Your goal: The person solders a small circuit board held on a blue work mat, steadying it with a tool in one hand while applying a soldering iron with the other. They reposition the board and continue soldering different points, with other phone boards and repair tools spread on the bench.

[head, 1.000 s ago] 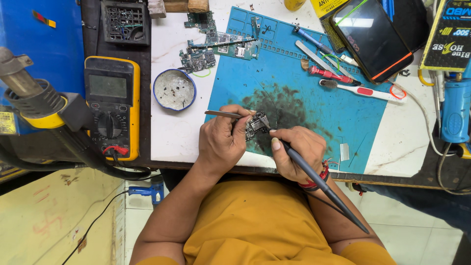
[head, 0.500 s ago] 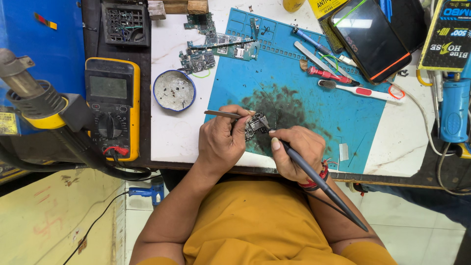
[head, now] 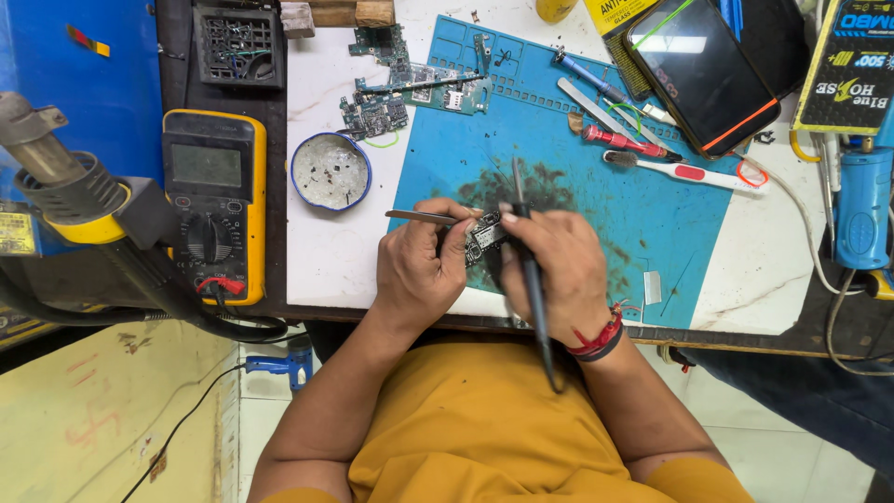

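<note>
Round blue-rimmed tin (head: 331, 171) holding small dark scraps sits beside left hand (head: 421, 270).

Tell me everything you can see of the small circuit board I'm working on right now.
The small circuit board is dark, studded with tiny silvery components, and mostly hidden. It sits between the left hand and the right hand, over the blue mat. Slim metal tweezers reach toward it from the left.

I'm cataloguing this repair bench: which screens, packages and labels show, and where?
Multimeter: left of bench, yellow-edged, grey blank screen.
Phone: top right, dark glossy screen, orange edge.
Yellow package: top edge, beside the phone.
Dark package: far right, yellow-green border.
</note>
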Demonstrator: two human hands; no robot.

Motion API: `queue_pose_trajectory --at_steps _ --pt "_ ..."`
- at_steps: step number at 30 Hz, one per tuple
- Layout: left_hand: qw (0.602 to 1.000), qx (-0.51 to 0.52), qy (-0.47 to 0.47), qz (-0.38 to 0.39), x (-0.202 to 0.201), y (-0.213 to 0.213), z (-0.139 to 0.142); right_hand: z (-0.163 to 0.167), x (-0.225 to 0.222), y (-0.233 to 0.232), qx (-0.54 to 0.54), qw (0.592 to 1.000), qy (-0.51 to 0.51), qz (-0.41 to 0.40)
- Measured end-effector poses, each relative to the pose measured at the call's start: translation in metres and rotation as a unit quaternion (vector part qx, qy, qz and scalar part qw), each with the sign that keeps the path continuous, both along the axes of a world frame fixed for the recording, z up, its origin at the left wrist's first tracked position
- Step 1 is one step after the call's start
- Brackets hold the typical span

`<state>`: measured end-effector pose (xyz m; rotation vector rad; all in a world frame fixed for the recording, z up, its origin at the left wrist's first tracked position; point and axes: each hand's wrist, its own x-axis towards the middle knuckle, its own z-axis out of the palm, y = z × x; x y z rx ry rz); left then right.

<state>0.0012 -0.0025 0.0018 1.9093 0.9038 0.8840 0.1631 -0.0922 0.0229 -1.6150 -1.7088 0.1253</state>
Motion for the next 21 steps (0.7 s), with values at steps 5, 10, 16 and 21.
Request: queue_pose_trajectory --at_steps 5,10,16,21 --pt "1.0 0.003 -0.007 0.001 0.0 0.0 -0.003 0.005 -0.003 0.006 -0.058 0.998 -0.011 0.009" --pt "1.0 0.014 -0.02 -0.006 0.0 0.001 -0.004 0.007 -0.003 0.005 -0.068 0.998 -0.009 0.002" --pt "0.999 0.027 -0.018 -0.007 0.001 0.001 -0.002 0.001 -0.003 0.0 -0.052 0.999 0.003 -0.016" --pt "0.999 -0.03 -0.037 0.004 0.0 -0.001 0.0 -0.007 -0.003 -0.008 -0.043 0.979 0.185 -0.074"
